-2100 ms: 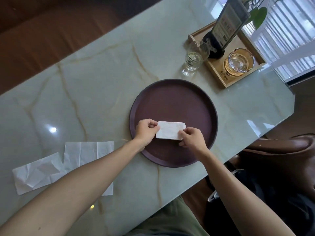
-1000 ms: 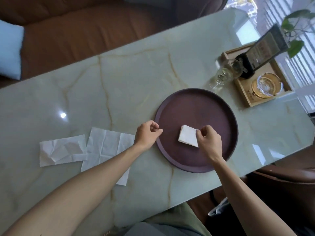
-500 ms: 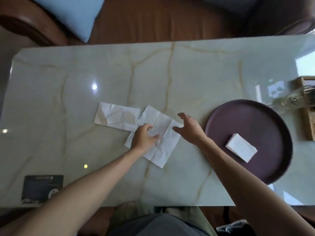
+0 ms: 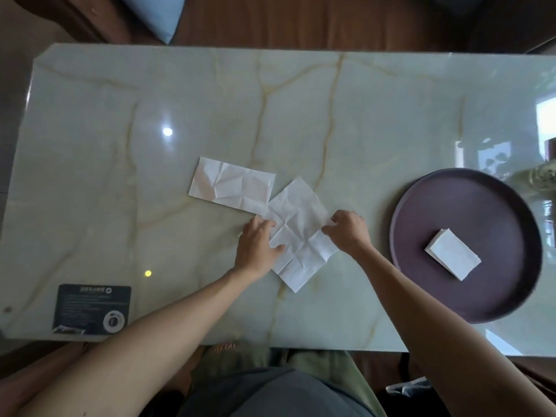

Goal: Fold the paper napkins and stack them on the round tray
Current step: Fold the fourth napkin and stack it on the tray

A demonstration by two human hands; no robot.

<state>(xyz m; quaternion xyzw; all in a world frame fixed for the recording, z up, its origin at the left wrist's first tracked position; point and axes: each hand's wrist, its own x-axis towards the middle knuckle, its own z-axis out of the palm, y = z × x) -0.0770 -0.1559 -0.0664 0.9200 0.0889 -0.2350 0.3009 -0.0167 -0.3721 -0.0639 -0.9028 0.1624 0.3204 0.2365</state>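
An unfolded white napkin [image 4: 296, 233] lies creased on the marble table, turned like a diamond. My left hand [image 4: 257, 246] presses flat on its left side. My right hand [image 4: 346, 228] pinches its right corner. A second napkin [image 4: 231, 183], half folded and crumpled, lies just beyond to the left, its corner overlapping the first one. The round dark purple tray [image 4: 493, 302] sits at the right with one folded white napkin [image 4: 452, 254] on it.
A dark printed card [image 4: 91, 308] lies at the table's near left corner. A glass [image 4: 541, 177] is blurred at the right edge behind the tray. A brown sofa with a light blue cushion [image 4: 156, 13] runs along the far side.
My hands left the folded napkin on the tray and moved left to the unfolded napkin. The left hand now presses it and the right hand has closed on its right corner.
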